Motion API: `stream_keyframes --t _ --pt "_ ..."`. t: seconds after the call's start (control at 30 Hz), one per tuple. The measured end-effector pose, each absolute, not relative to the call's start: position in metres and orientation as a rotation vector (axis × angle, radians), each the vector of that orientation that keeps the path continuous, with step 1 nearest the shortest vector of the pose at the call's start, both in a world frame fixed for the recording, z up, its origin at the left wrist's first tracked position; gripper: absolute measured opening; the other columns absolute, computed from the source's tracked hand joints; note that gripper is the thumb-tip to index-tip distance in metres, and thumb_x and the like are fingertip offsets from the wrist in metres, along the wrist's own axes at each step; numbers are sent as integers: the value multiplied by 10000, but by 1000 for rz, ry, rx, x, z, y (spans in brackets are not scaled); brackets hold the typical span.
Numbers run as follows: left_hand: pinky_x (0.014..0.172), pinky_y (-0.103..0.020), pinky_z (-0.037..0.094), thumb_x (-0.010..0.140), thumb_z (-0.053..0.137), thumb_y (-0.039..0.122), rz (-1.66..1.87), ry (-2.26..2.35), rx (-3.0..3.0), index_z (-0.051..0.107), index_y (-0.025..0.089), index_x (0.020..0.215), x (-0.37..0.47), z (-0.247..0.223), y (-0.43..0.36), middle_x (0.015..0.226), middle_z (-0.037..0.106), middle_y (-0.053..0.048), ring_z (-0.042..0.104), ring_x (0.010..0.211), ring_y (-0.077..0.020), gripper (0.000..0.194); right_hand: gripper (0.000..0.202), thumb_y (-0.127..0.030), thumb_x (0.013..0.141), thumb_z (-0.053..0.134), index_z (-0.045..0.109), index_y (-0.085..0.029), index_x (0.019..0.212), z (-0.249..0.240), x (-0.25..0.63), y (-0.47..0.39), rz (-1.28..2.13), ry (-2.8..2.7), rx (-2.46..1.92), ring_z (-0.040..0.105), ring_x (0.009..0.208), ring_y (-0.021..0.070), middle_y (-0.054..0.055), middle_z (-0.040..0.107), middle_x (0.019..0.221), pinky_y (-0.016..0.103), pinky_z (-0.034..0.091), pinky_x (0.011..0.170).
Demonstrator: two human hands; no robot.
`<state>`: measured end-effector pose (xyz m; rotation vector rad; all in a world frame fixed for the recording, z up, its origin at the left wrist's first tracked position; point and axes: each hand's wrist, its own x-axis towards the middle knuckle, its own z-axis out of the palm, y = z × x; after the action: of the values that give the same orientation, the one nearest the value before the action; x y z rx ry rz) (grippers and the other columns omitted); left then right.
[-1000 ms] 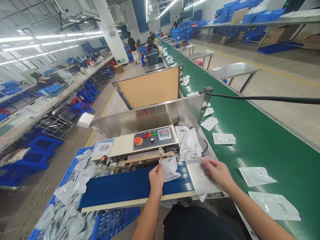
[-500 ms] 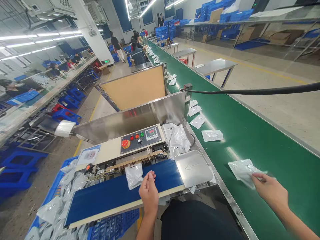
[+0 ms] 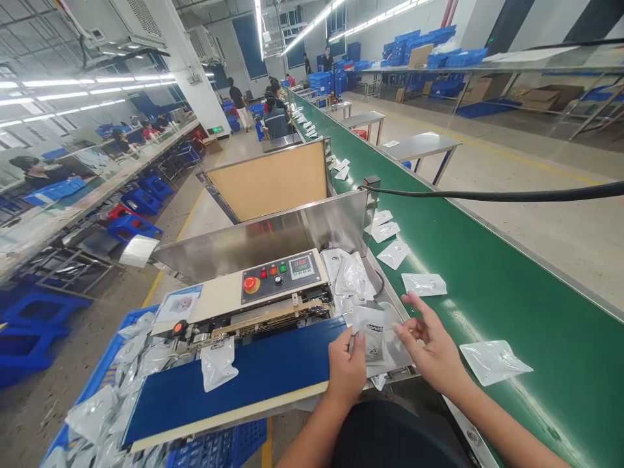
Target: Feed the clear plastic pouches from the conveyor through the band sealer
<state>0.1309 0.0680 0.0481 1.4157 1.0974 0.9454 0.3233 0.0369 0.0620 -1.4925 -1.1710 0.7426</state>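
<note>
A clear plastic pouch (image 3: 373, 331) with dark print is held between my two hands over the steel plate (image 3: 397, 312) at the right end of the sealing machine. My left hand (image 3: 346, 369) pinches its lower left edge. My right hand (image 3: 429, 348) grips its right edge with fingers spread. Another pouch (image 3: 218, 365) lies on the machine's blue belt (image 3: 273, 370), its top edge under the sealing rail (image 3: 273, 315). The control panel (image 3: 277, 276) with a red button sits behind.
A green conveyor (image 3: 487, 286) runs along the right, carrying loose pouches (image 3: 493, 361) (image 3: 424, 284). More pouches pile (image 3: 348, 276) behind the plate. A blue crate (image 3: 121, 396) of pouches sits at lower left. A black cable (image 3: 487, 194) crosses above. Other people work farther up the line.
My right hand came back from the green conveyor with a pouch, and my left hand moved right to take its other edge. The earlier pouch travelled left along the blue belt.
</note>
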Motion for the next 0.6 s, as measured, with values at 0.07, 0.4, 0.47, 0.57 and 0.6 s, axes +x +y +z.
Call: stream_keyframes --t 0.07,0.4,0.47,0.57,0.6 --pt "734 -270 490 1071 549 651 955 1082 1294 826 123 1027 123 40 64 854 747 -84 626 786 -212 598 678 -673 882 766 734 -174 1340 46 319 40 1002 -1089 -1533 553 639 153 99 736 1007 309 509 589" --pt "602 -265 420 727 813 794 1058 1436 733 678 154 610 115 -19 106 589 559 -11 518 625 -171 664 655 -786 636 829 661 -164 759 4 283 108 1409 -708 -1668 381 472 92 -8 522 562 246 262 450" --pt "608 -273 435 694 817 816 1078 1452 701 705 145 631 103 -23 114 587 573 -15 534 613 -171 684 619 -751 645 836 661 -167 756 5 268 125 1483 -745 -1658 410 453 97 9 562 571 248 292 439" --pt "630 -291 471 671 820 835 1108 1459 661 767 122 714 78 -21 119 636 642 -45 581 621 -181 716 613 -742 676 824 722 -152 807 13 259 132 1568 -810 -1628 454 463 113 41 626 608 261 345 461" --pt "641 -300 489 664 832 830 1114 1459 649 785 114 747 68 -19 118 670 677 -63 608 636 -193 723 631 -762 694 799 748 -151 844 15 264 129 1563 -833 -1636 456 469 119 40 626 608 268 348 473"
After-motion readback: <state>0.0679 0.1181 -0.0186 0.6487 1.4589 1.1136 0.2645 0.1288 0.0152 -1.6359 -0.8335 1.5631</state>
